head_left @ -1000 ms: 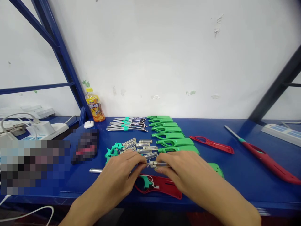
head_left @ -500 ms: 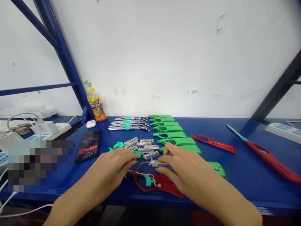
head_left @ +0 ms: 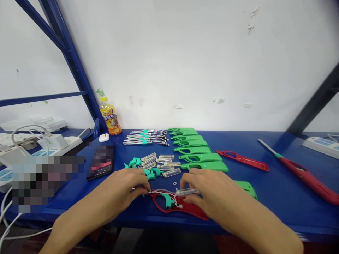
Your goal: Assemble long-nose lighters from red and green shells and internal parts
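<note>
A red lighter half-shell (head_left: 194, 209) lies near the front table edge, with a teal trigger (head_left: 167, 200) and white wires in it. My right hand (head_left: 203, 185) pinches a clear fuel tank (head_left: 187, 192) just above the shell; a thin tube runs from the tank's left end. My left hand (head_left: 134, 183) is closed at the shell's left end, thumb and fingertips together beside a small black wire end (head_left: 150, 191). What lies between those fingertips is mostly hidden. Loose clear tanks (head_left: 172, 173) and teal triggers (head_left: 150, 174) lie just beyond the hands.
Green lighter shells (head_left: 202, 157) form a column behind my right hand, with metal rods (head_left: 144, 137) to their left. To the right lie a red half-shell (head_left: 243, 160) and an assembled red lighter (head_left: 304, 176). A phone (head_left: 102, 162), drink bottle (head_left: 110, 118) and power strips are left.
My left hand has come down and its fingertips have closed by the black wire end. My right hand has lowered the fuel tank towards the red shell. A tiny pale piece now shows on the table.
</note>
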Tool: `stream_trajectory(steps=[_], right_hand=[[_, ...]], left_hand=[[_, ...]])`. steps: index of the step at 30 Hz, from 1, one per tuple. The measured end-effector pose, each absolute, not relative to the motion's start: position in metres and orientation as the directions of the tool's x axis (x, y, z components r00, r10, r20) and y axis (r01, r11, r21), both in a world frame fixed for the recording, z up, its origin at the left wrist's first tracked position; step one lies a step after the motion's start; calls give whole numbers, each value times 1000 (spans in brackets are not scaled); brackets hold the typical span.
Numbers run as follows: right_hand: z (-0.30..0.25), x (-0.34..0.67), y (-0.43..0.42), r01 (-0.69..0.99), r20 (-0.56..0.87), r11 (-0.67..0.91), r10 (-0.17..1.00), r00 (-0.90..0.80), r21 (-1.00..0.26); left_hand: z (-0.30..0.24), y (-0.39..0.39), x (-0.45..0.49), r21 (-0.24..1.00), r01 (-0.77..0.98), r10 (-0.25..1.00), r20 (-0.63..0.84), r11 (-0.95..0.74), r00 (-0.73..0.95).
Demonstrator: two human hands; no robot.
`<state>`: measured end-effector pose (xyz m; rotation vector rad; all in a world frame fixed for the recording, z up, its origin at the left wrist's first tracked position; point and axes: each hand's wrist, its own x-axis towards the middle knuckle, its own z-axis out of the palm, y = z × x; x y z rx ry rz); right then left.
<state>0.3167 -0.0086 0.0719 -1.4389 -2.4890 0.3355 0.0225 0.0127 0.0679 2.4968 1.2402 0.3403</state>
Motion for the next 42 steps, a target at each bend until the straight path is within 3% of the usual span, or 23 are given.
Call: stream_trajectory(steps=[12, 25, 37, 42], right_hand=[[59, 318, -6, 847, 42, 426, 899, -436, -317], [48, 322, -8, 828, 127, 495, 869, -479, -265], [87, 315, -19, 888, -24, 400, 909, -416, -228], [75, 320, -23, 865, 25, 453, 888, -459, -215]], left_hand=[[59, 14, 25, 443, 692, 789, 59, -570, 611], [58, 8, 37, 451, 734, 838, 63, -508, 542], [63, 10, 54, 443, 705, 803, 60, -554, 593], [60, 10, 52, 450, 688, 795, 87, -569, 601]])
